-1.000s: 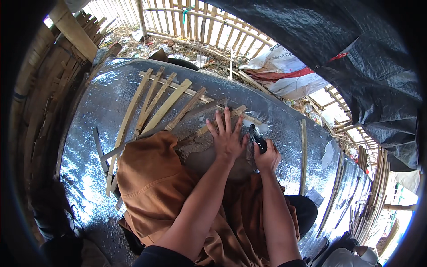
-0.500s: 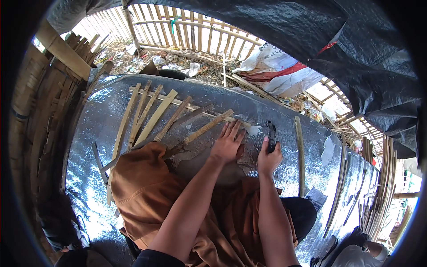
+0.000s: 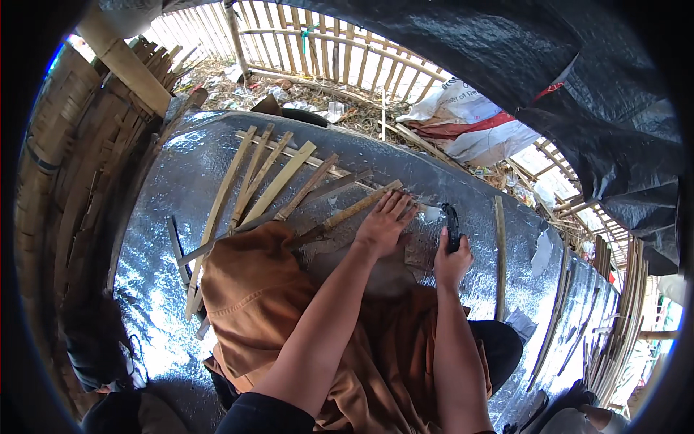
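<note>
Several flat bamboo slats [image 3: 278,185] fan out side by side across a long thin bamboo strip [image 3: 340,172] on a silver sheet. My left hand [image 3: 383,230] lies flat with outstretched fingers at the far end of the rightmost slat [image 3: 356,207], near where it meets the strip. In my right hand [image 3: 453,269] is a black hand tool [image 3: 452,226], held upright just right of the strip's end; its exact kind is unclear. Brown cloth [image 3: 253,282] covers my lap and hides the near ends of some slats.
The shiny silver sheet [image 3: 473,217] spreads under everything. A single bamboo strip [image 3: 499,253] lies right of my right hand, with more strips [image 3: 603,340] farther right. Stacked split bamboo [image 3: 79,166] stands at left. Black tarp [image 3: 607,108] hangs at upper right, before a bamboo fence [image 3: 340,47].
The whole scene has shifted rightward in the picture as the view turned slightly. Both hands keep nearly the same places by the slats, the tool still in my right hand.
</note>
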`<act>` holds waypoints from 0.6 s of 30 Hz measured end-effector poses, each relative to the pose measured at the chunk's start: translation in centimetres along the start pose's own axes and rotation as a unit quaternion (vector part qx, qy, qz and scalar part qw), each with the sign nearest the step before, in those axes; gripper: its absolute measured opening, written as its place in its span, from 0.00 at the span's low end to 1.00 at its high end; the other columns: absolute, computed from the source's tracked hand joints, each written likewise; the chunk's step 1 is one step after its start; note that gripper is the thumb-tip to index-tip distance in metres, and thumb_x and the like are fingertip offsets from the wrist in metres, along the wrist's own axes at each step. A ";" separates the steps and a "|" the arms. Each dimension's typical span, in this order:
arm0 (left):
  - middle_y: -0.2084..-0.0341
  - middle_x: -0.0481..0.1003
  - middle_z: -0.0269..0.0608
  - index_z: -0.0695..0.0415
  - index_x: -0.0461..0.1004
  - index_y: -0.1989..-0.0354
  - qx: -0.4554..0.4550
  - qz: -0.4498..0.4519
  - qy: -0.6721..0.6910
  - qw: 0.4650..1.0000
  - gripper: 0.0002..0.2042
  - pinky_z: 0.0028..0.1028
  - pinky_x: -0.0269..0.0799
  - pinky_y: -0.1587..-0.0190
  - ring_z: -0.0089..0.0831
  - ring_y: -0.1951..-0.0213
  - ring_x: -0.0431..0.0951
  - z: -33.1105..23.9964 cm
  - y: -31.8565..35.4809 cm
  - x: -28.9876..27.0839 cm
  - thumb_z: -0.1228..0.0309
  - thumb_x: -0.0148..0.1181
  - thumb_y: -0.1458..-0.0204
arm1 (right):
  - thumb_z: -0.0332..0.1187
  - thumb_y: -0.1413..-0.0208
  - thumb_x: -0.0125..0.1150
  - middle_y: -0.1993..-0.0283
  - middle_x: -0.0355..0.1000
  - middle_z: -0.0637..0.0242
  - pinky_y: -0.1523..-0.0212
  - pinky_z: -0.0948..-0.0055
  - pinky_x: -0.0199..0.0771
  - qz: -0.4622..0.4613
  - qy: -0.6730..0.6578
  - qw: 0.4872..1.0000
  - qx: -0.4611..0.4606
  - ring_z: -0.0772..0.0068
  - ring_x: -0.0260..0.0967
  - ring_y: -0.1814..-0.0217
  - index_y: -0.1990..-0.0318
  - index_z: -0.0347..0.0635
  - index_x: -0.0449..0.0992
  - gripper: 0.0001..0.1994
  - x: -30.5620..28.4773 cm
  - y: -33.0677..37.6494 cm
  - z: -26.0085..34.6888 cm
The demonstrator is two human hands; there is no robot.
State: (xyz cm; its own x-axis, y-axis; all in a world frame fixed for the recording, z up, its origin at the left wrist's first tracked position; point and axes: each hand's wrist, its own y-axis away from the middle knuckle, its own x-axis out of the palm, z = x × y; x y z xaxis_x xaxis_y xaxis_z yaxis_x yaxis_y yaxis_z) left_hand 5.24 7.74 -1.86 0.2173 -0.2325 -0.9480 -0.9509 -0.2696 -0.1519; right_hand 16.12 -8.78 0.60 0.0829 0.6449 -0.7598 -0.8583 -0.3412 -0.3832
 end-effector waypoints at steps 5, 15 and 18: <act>0.25 0.52 0.47 0.50 0.59 0.26 0.007 0.001 0.009 1.000 0.34 0.44 0.38 0.21 0.47 0.23 0.48 0.6 0.4 0.4 0.51 0.57 0.40 | 0.48 0.41 0.67 0.79 0.74 0.49 0.71 0.49 0.72 0.041 -0.017 0.999 -0.032 0.40 0.75 0.75 0.73 0.39 0.73 0.21 -1.0 0.6 0.9; 0.25 0.54 0.42 0.49 0.56 0.25 0.019 0.041 -0.038 0.998 0.39 0.48 0.42 0.23 0.47 0.26 0.52 0.5 -0.4 -1.3 0.46 0.58 0.42 | 0.47 0.41 0.67 0.79 0.74 0.50 0.72 0.51 0.71 0.065 -0.023 0.998 0.005 0.42 0.76 0.76 0.74 0.38 0.73 0.21 -1.0 0.3 1.1; 0.26 0.55 0.41 0.48 0.57 0.25 0.017 0.036 -0.017 0.999 0.38 0.48 0.41 0.22 0.46 0.25 0.52 0.7 -0.3 -1.5 0.46 0.58 0.42 | 0.47 0.41 0.67 0.80 0.74 0.51 0.73 0.52 0.71 0.035 -0.045 0.998 0.006 0.44 0.76 0.77 0.74 0.37 0.73 0.21 -0.9 0.2 1.0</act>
State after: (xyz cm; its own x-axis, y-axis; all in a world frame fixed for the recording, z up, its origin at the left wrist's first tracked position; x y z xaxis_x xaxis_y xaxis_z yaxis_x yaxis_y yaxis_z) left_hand 5.04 8.81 -0.62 0.1412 -0.2190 -0.9655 -0.9707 -0.2221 -0.0916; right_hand 15.35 -8.76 1.74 -0.0229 0.6779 -0.7348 -0.8661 -0.3806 -0.3241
